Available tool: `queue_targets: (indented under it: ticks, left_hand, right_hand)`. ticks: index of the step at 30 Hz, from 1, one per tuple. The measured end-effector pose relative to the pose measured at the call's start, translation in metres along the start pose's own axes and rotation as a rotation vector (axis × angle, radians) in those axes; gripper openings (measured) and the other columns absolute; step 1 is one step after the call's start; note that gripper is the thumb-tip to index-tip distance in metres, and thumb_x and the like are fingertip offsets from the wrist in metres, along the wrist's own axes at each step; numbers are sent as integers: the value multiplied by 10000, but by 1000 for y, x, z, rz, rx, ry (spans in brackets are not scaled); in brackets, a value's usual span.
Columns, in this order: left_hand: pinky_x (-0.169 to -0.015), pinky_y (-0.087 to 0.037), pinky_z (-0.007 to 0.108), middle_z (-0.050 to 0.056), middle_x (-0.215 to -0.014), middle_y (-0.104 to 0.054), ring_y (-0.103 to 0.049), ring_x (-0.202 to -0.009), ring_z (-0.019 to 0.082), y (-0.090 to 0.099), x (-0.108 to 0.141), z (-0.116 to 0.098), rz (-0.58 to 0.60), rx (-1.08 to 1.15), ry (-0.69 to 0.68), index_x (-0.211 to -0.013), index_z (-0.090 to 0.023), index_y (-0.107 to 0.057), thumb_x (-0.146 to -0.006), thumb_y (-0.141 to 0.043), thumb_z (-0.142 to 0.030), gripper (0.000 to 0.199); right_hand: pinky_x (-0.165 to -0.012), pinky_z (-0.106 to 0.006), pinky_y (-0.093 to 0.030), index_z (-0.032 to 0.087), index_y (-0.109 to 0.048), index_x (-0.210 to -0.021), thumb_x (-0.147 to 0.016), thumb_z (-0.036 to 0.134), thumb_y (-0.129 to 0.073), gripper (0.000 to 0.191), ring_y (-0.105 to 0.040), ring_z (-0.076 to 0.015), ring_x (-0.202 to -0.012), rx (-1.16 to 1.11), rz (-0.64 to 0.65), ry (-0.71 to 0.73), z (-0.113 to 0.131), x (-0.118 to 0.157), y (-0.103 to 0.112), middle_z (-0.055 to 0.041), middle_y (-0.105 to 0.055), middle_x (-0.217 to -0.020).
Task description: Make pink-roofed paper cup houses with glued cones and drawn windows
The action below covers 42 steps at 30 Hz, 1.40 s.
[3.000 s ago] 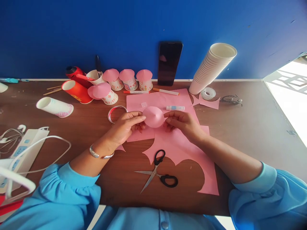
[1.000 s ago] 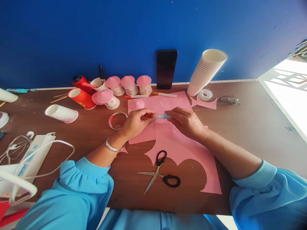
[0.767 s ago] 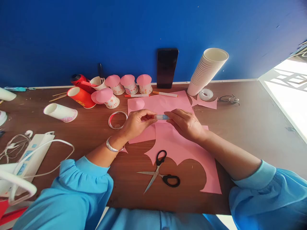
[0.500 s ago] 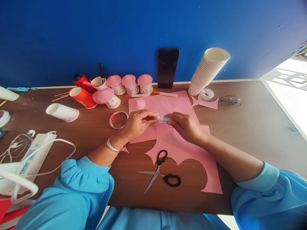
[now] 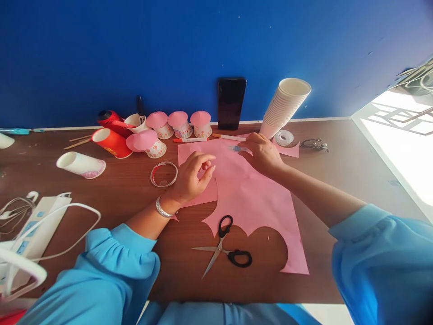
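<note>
My right hand (image 5: 263, 154) pinches a small white glue stick (image 5: 237, 148) with a blue label, just over the upper part of the pink paper sheet (image 5: 257, 203). To its left, my left hand (image 5: 196, 176) hovers above the sheet's left side, thumb and forefinger apart, with nothing visible in it. The sheet has curved cut-outs along its lower edge. Open scissors (image 5: 221, 247) with black handles lie near that edge. A roll of clear tape (image 5: 164, 174) rests left of my left hand.
Several decorated cups with pink cone tops (image 5: 178, 124) stand by the blue wall. A phone (image 5: 232, 104) leans there, beside a tall stack of paper cups (image 5: 286, 107). Red cup (image 5: 112, 143), white cup (image 5: 81, 164) and power strip (image 5: 34, 237) occupy the left; glasses (image 5: 314, 144) lie right.
My hands have moved apart. The glue stick, earlier between both hands, has gone up and slightly right in my right hand. My left hand has let go of it.
</note>
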<state>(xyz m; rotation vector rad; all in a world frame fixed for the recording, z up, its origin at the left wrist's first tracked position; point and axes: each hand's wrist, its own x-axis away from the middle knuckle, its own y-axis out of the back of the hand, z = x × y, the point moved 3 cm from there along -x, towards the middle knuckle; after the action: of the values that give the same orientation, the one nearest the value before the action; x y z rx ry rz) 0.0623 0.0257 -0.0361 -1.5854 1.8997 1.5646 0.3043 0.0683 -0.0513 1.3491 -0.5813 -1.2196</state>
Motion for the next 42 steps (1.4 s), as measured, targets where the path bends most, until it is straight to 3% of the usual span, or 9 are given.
queue_targets:
  ticks: [3, 8, 14, 24, 29, 33, 37, 40, 42]
  left_hand:
    - [-717, -560, 259, 23, -902, -638, -628, -792, 135, -4, 2, -2, 50, 9, -65, -1169, -200, -615, -940, -631, -60, 269]
    - [-683, -545, 250, 23, -887, -648, -628, -758, 133, 1, 3, 1, 51, -6, -62, -1121, -197, -629, -939, -630, -58, 229]
    - [-636, -510, 239, 6, -843, -620, -569, -692, 119, 5, 0, 9, -12, -30, 11, -1061, -199, -647, -960, -608, -94, 151]
    - [-717, -516, 276, 10, -864, -654, -612, -766, 140, 14, -3, 18, -78, -94, 99, -1041, -201, -659, -974, -615, -154, 93]
    - [-727, -522, 291, 34, -924, -689, -631, -812, 156, 16, -1, 23, -66, -118, 176, -1036, -201, -665, -991, -598, -198, 81]
    - [-743, -544, 297, 43, -931, -676, -630, -803, 155, 8, -2, 22, 26, -65, 122, -1046, -200, -662, -998, -580, -202, 95]
    - [-785, -576, 314, 52, -983, -663, -639, -833, 162, 8, -3, -10, 211, 15, 124, -1095, -199, -654, -1011, -583, -238, 117]
    - [-950, -578, 434, 118, -1172, -689, -643, -1080, 260, 11, 11, -61, 468, -21, 1, -1228, -180, -642, -998, -630, -369, 298]
    - [-964, -578, 487, 163, -1278, -680, -632, -1124, 310, 13, 33, -95, 611, -1, -115, -1301, -146, -629, -942, -688, -500, 508]
  right_hand:
    - [-892, -425, -495, 180, -760, -1188, -978, 238, -638, 250, -616, -312, -1065, 48, 19, 11, 4, -20, -11, -144, -709, -1135]
    - [-867, -436, -443, 161, -760, -1151, -1020, 332, -580, 280, -582, -335, -1076, 75, 0, -6, 14, -37, -29, -171, -689, -1202]
    - [-877, -444, -445, 157, -716, -1246, -1037, 300, -517, 321, -559, -347, -1109, 120, -106, -28, 3, -34, -26, -182, -677, -1230]
    - [-937, -490, -479, 125, -694, -1266, -1047, 284, -464, 355, -584, -374, -1137, 111, -64, -86, -2, -33, -25, -211, -693, -1227]
    - [-939, -542, -499, 154, -661, -1302, -1047, 308, -470, 354, -583, -380, -1134, 24, -149, -22, 6, -18, -6, -197, -682, -1231]
    - [-843, -482, -547, 151, -680, -1229, -1040, 280, -517, 281, -624, -341, -1067, 35, -75, 154, 29, 24, 13, -184, -700, -1188]
    - [-837, -474, -598, 130, -649, -1297, -1053, 317, -552, 322, -668, -330, -1100, 1, -3, 284, 49, 85, 28, -193, -723, -1236]
    - [-1045, -538, -563, 110, -520, -1481, -1047, 345, -584, 498, -559, -368, -1393, -15, 47, 299, 51, 125, 30, -222, -611, -1488]
    - [-1137, -561, -513, 99, -447, -1551, -1058, 367, -559, 571, -525, -362, -1450, -38, 94, 331, 49, 141, 27, -216, -559, -1554]
